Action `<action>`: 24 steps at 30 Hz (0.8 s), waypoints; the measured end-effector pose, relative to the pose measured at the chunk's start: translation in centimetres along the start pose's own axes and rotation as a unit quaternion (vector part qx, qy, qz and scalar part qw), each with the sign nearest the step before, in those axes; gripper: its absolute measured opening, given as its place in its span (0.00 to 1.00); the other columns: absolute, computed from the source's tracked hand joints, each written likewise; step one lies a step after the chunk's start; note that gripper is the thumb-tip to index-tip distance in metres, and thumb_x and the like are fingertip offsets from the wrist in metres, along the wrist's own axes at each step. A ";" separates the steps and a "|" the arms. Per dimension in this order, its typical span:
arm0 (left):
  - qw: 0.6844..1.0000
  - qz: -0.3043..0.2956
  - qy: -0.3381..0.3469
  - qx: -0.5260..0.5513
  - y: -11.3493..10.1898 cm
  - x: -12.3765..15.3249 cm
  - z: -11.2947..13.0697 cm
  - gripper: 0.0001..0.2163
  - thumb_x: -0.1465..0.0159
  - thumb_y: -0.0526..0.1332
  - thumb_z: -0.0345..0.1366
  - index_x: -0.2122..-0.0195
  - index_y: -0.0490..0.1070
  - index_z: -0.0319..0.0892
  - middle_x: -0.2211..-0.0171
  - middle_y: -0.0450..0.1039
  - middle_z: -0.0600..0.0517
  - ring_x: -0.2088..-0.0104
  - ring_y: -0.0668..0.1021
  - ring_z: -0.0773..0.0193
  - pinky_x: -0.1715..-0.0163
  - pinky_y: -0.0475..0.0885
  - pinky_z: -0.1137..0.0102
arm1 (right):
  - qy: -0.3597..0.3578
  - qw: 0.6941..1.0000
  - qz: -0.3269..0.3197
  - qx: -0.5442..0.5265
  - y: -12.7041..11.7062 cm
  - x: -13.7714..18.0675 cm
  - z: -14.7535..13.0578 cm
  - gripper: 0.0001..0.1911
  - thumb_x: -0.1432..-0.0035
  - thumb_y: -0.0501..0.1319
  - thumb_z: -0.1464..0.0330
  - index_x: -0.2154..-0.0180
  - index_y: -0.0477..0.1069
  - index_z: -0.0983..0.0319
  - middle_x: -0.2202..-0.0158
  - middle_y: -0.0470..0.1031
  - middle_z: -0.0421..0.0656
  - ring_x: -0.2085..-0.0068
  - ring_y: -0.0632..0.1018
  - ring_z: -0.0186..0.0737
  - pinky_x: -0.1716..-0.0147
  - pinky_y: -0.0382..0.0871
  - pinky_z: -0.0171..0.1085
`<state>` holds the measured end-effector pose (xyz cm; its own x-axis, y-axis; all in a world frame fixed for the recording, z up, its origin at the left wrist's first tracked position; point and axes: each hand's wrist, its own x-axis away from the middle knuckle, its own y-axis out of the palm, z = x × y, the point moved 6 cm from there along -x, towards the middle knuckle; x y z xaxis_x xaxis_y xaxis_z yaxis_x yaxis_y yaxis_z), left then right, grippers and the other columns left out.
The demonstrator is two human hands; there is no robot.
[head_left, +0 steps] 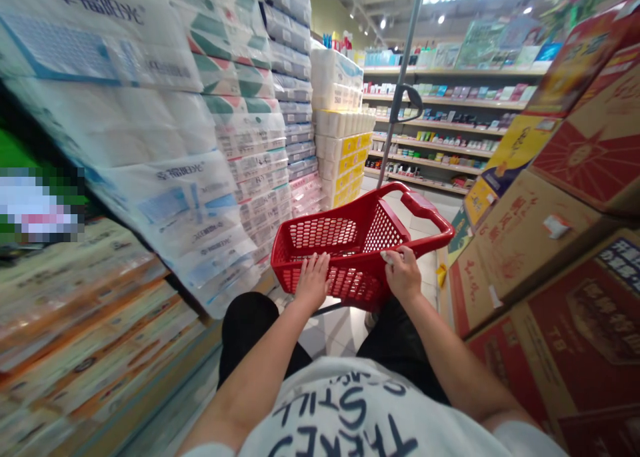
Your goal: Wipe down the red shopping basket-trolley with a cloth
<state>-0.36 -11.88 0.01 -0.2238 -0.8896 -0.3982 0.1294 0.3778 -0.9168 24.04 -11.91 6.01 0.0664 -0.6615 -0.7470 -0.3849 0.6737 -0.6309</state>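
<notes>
A red plastic shopping basket (320,233) with perforated walls stands in front of my knees, its looped handle (429,210) at the right end. My left hand (313,282) lies on the near side of the basket, fingers stretched out over the rim and holding nothing. Farther right, near the handle end, my right hand (404,275) is closed around the same near rim, its thumb on top. The basket's underside is partly hidden by my legs.
Tall stacks of wrapped tissue packs (185,190) line the left. Cardboard cartons (540,237) are piled close on the right. A grey metal pole (406,50) with a hook rises behind the basket, before shelves (440,100) of small products. Tiled floor (334,330) shows between my legs.
</notes>
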 end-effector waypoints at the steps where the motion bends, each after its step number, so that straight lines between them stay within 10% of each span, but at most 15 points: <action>1: 1.000 -0.002 0.000 0.001 0.0 0.0 0.0 0.29 0.36 0.53 0.39 0.34 0.50 0.39 0.33 0.52 0.48 0.34 0.54 0.50 0.35 0.50 0.52 | -0.017 1.000 -0.016 -0.012 0.8 0.5 -0.7 0.16 0.44 0.55 0.74 0.55 0.73 0.60 0.52 0.66 0.48 0.55 0.70 0.43 0.58 0.69 0.38; 12: 1.000 0.013 0.008 -0.021 0.4 0.4 -0.3 0.29 0.35 0.51 0.39 0.33 0.48 0.41 0.33 0.50 0.49 0.33 0.53 0.52 0.35 0.50 0.53 | -0.135 0.970 -0.200 -0.030 8.2 5.1 -2.6 0.13 0.36 0.54 0.68 0.55 0.74 0.51 0.56 0.73 0.41 0.57 0.72 0.40 0.60 0.68 0.34; 24: 0.999 0.037 0.007 -0.030 0.7 0.6 -0.3 0.27 0.33 0.48 0.38 0.33 0.46 0.41 0.33 0.50 0.50 0.32 0.50 0.55 0.34 0.48 0.55 | -0.153 0.966 -0.209 0.020 10.6 7.0 -3.2 0.15 0.38 0.57 0.68 0.50 0.72 0.54 0.58 0.74 0.43 0.58 0.72 0.42 0.57 0.64 0.38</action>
<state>-0.70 -12.03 -0.86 -0.2288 -0.8555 -0.4645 0.0882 0.4570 -0.8851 17.42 -10.45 -5.27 0.4794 -0.7546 -0.4480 -0.2305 0.3843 -0.8940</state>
